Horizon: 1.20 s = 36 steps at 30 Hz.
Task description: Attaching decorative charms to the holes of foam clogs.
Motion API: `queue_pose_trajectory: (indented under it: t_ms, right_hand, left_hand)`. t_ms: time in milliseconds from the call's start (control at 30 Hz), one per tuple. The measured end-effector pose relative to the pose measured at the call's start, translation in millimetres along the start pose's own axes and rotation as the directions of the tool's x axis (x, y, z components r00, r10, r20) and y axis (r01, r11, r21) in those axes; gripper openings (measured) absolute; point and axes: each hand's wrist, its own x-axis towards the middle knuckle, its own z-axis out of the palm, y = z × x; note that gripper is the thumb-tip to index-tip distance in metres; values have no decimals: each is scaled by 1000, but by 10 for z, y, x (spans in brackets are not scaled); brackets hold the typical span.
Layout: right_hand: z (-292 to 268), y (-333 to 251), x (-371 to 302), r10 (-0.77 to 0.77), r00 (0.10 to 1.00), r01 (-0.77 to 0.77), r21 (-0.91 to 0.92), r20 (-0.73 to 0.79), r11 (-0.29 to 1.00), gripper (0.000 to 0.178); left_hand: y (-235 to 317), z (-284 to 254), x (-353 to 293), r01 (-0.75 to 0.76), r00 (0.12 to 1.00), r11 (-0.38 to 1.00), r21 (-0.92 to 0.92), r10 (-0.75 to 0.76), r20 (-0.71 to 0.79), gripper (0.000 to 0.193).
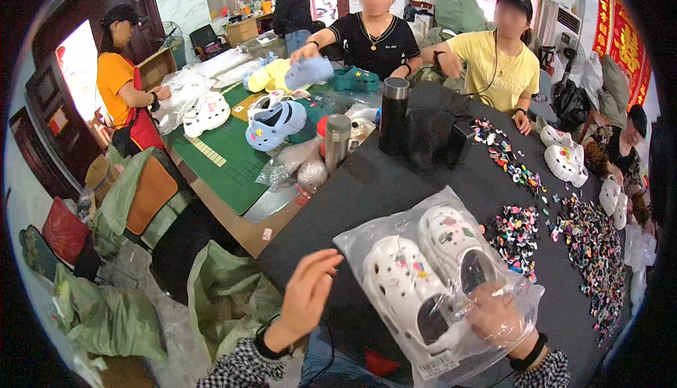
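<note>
A pair of white clogs lies inside a clear plastic bag (518,360) on the black tabletop in front of me. Colourful charms dot the toes of the left clog (395,282) and the right clog (446,229). Through the plastic, my right hand (496,315) shows at the heel end of the right clog, fingers curled against it; their tips are partly hidden. Left of the bag, my left hand (309,296) is raised with fingers stretched out, holding nothing.
Piles of small charms (596,261) and white clogs (565,162) cover the right side. Beyond the bag stand a black tumbler (393,116) and steel flask (337,141). Blue clogs (276,125) lie on a green mat (204,159). Several people work around the tables; green sacks (226,296) lie lower left.
</note>
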Motion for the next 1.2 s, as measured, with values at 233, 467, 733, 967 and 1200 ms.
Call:
queue_pose_trajectory:
  t_ms: [233, 467, 733, 967, 1200]
  right_hand:
    - [-75, -24, -182, -148, 971, 154, 19, -186, 988, 21]
    - [-188, -75, -311, -220, 942, 230, 13, -252, 973, 24]
    - [-190, -162, -465, -257, 930, 278, 45, -262, 960, 16]
    - [-202, -159, -557, -310, 895, 305, -69, -320, 950, 13]
    - [-52, -85, -741, -258, 893, 259, -47, -370, 965, 11]
  left_hand:
    - [-390, 8, 337, 238, 939, 971, -32, -221, 264, 39]
    - [-524, 336, 559, 133, 914, 980, 149, -179, 363, 44]
    - [-319, 445, 765, 374, 810, 921, 108, -381, 446, 24]
    - [-937, 123, 982, 219, 976, 972, -88, -219, 8, 27]
    - [-751, -90, 1091, 167, 980, 985, -45, -170, -101, 25]
